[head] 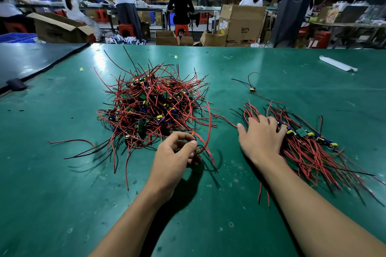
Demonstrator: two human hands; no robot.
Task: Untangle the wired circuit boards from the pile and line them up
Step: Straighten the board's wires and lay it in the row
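- The right hand (261, 137) lies flat with its fingers spread, pressing on the sorted row of boards (309, 142). The row runs out from under its fingers to the right, with the leads fanned toward the person.
- The left hand (175, 152) is curled, thumb and fingertips pinching a wired board (193, 135) just beyond its knuckles, at the near edge of the tangled pile (152, 108). A red lead loops from the pinch.
- I judge the work well short of halfway. The pile beyond the left hand looks much larger than the row, and the pinched board seems not yet free.
- A single loose board (252, 89) lies on the green table mat (62, 173) beyond the right hand, apart from both groups. It is neither tangled nor lined up.
- Hard to make out:
  - the left fingers cover most of the pinched board;
  - the right palm hides the row's left end;
  - the boards cannot be counted in either group, because wires bury them;
  - the row's wire tips run off the right edge of the view.
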